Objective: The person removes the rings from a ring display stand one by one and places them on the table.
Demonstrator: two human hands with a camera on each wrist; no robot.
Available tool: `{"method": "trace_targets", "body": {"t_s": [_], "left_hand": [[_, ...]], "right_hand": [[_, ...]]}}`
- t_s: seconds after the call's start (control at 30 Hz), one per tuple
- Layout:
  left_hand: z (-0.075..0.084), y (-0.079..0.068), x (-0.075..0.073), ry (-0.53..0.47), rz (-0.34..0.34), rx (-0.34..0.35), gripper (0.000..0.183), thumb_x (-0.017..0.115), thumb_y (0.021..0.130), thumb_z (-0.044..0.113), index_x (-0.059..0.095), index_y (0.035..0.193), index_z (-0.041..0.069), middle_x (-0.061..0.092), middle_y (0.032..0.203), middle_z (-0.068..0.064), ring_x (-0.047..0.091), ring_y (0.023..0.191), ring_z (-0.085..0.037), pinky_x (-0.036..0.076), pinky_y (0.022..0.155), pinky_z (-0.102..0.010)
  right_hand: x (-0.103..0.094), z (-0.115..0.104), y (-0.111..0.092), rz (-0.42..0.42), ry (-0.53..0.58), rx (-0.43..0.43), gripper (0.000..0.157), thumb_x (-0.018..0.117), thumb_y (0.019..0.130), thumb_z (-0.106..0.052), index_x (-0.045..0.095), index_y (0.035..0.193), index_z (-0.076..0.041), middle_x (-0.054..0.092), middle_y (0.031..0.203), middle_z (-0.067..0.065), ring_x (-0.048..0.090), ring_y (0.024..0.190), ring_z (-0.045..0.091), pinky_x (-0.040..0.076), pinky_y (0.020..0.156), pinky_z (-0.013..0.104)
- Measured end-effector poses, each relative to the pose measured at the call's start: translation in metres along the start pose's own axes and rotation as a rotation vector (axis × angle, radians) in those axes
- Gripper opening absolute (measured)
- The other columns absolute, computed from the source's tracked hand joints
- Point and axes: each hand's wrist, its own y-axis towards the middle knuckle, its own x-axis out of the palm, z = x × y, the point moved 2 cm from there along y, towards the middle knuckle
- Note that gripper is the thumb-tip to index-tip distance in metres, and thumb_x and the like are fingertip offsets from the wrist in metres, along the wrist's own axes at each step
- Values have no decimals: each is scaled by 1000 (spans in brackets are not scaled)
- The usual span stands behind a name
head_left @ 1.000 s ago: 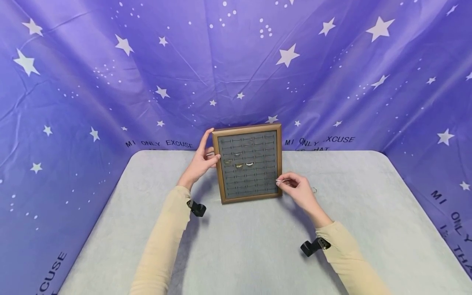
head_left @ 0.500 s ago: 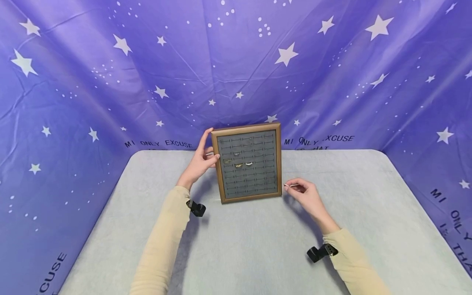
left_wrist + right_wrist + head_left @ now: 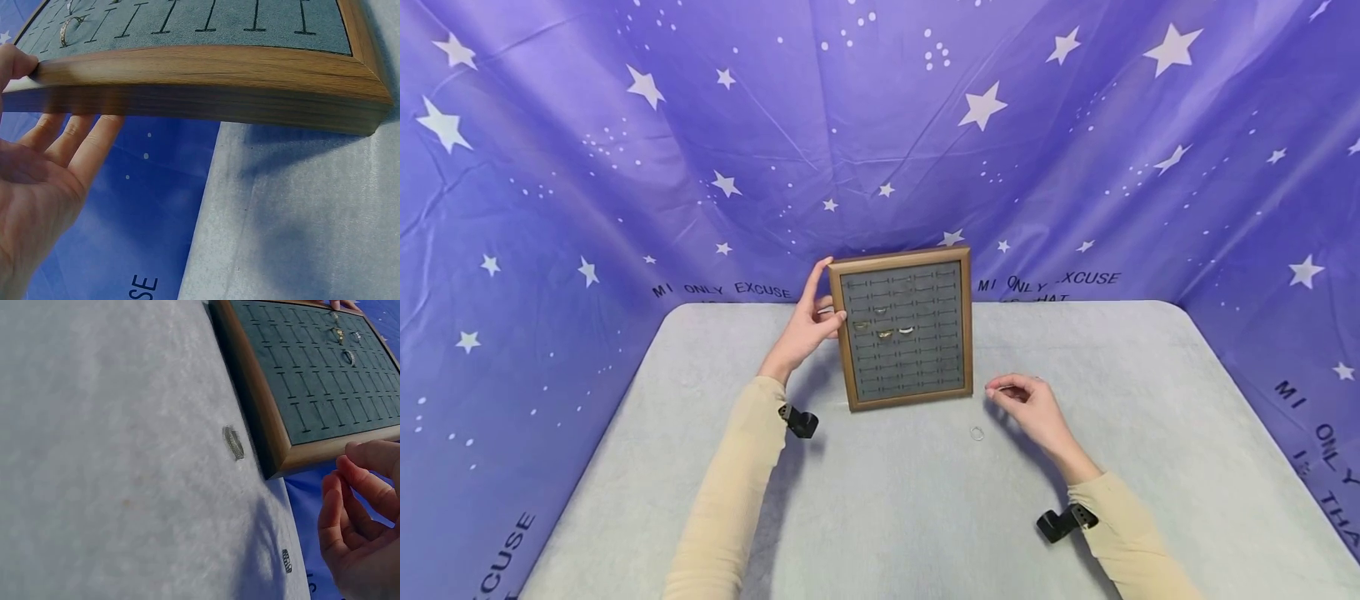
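Observation:
A wood-framed ring display board (image 3: 925, 367) with grey slotted padding stands propped up on the table. My left hand (image 3: 801, 335) grips its left side, thumb on the front and fingers behind, as the left wrist view shows on the frame edge (image 3: 206, 67). Several rings (image 3: 885, 334) sit in the slots at its left and middle. To the board's lower right, my right hand (image 3: 1032, 410) hovers with loosely bent fingers; the right wrist view shows no ring between the fingertips. A silver ring (image 3: 977, 433) lies on the table, blurred in the right wrist view.
In the right wrist view another ring (image 3: 287, 561) lies on the table near the right hand. A purple star-printed cloth (image 3: 880, 150) hangs behind and beside the pale table (image 3: 880, 517). Each wrist carries a black camera (image 3: 800, 422).
My right hand has moved away from the board, right and toward me. The small ring it pinched has left its fingers, and a silver ring now lies on the table. My left hand stays put.

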Motion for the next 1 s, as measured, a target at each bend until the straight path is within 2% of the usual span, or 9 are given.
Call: {"method": "trace_targets", "body": {"t_s": [0.1,0.2,0.37,0.5,0.57,0.73,0.87,1.0], "left_hand": [[8,-2,3,10,-9,0,85,53,90,-12,12,155,24,57,119,-29,65,86,-22,56,70,-48],[9,-2,3,14,-7,-3,85,53,89,-12,12,155,24,57,119,-29,64,86,-21,56,69,-45],[-3,2,-2,4,4,5,86,53,91,-12,14,155,31,57,120,-28,64,87,-21,57,66,-37],[-11,5,-4,18,7,12,87,54,92,-10,16,153,39,57,121,-26,64,88,-23,56,65,-36],[-12,5,-4,24,6,20,87,54,92,-10,16,153,39,58,121,-26,64,88,-23,56,64,-35],[-11,5,-4,17,5,11,87,53,92,-11,13,155,34,57,121,-26,63,87,-22,55,63,-32],[-9,4,-3,-1,3,-8,87,53,91,-12,13,155,31,55,123,-29,64,88,-22,56,66,-37],[-9,4,-3,-6,-1,-11,87,52,90,-13,12,155,28,54,123,-31,64,89,-23,56,69,-42]], "right_hand": [[0,2,-3,-30,-23,-2,15,66,86,7,65,99,13,67,88,24,62,67,27,51,56,27],[2,4,-9,-71,-73,-30,14,69,83,6,67,97,7,68,85,18,61,66,20,51,57,27],[9,9,-19,-183,-140,-94,15,69,80,6,68,94,2,65,82,8,58,70,12,51,64,25],[15,12,-23,-240,-189,-98,13,69,80,5,68,91,-2,62,80,2,56,70,11,49,63,24],[16,12,-25,-249,-215,-107,12,71,80,5,68,89,-3,60,81,1,54,71,10,48,62,24],[18,11,-25,-240,-304,-193,17,73,75,8,68,83,-7,56,85,0,51,73,12,45,62,24],[19,11,-25,-234,-348,-235,22,73,73,9,66,76,-12,55,84,-2,50,73,11,43,61,23],[19,13,-26,-225,-341,-261,21,72,75,7,62,75,-12,55,84,-2,49,72,10,43,61,23]]}}
